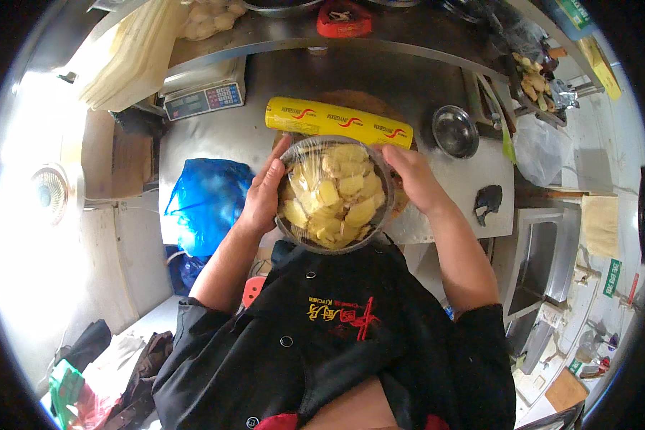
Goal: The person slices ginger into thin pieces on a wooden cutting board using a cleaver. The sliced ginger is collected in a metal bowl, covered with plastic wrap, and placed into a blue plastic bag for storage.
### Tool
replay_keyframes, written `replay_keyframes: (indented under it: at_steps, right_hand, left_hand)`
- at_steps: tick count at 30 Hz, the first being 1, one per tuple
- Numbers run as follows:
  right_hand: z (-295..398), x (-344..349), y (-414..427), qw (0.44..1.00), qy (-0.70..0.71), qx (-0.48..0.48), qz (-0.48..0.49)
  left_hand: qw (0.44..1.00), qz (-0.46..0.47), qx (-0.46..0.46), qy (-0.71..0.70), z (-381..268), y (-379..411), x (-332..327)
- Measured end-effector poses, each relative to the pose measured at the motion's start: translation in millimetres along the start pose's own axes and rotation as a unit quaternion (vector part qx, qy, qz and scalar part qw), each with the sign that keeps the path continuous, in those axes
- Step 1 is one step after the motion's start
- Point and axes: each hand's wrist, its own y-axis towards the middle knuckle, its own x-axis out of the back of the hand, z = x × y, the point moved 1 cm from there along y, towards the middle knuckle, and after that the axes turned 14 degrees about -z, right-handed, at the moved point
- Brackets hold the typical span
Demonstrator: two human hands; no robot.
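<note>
Between my two hands is a round bowl (285,228) full of yellow slices (336,193), which look like ginger or potato. Clear plastic film (312,156) stretches over its top, with creases on the left side. My left hand (266,193) grips the bowl's left rim, thumb up along the side. On the right rim, my right hand (411,174) holds the bowl with its fingers partly hidden behind it. Just beyond the bowl lies a yellow roll of cling film (338,121), resting across a round wooden board (355,99).
A blue plastic bag (209,199) sits left on the steel table (226,134), below a digital scale (204,102). At right are a small metal bowl (455,132) and a black cloth or bag (488,203). A shelf (398,48) spans the back; a sink (540,263) stands right.
</note>
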Motion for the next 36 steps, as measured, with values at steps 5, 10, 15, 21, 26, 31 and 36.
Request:
replay_keyframes:
  at_steps: [5, 10, 15, 21, 26, 31, 36]
  right_hand:
    - [-17.7, -2.8, 14.8, 0.987, 0.129, -0.094, 0.033]
    - [-1.7, 19.5, 9.1, 0.994, 0.044, -0.075, 0.064]
    - [-10.3, 23.0, -7.7, 0.988, -0.098, 0.104, 0.053]
    - [-4.5, 23.7, -5.4, 0.996, 0.004, -0.004, -0.086]
    - [-21.1, 47.2, 5.9, 0.991, -0.023, 0.007, -0.134]
    - [-86.4, 3.4, 19.9, 0.989, -0.046, -0.045, -0.136]
    - [-68.0, -50.5, -20.3, 0.906, 0.365, -0.176, 0.126]
  left_hand:
    - [0.988, 0.068, 0.073, 0.117, 6.7, -3.2, 13.8]
    - [0.989, 0.059, 0.063, 0.120, 8.1, -5.3, 19.4]
    - [0.983, 0.051, 0.050, 0.171, 5.3, -2.2, 17.5]
    - [0.973, 0.086, 0.034, 0.211, 3.5, -0.9, 9.1]
    - [0.977, 0.103, 0.021, 0.184, 5.7, -3.1, 6.8]
    - [0.980, 0.105, 0.023, 0.169, 7.7, -1.0, 4.6]
    - [0.984, 0.085, 0.049, 0.148, 16.9, 5.9, 21.2]
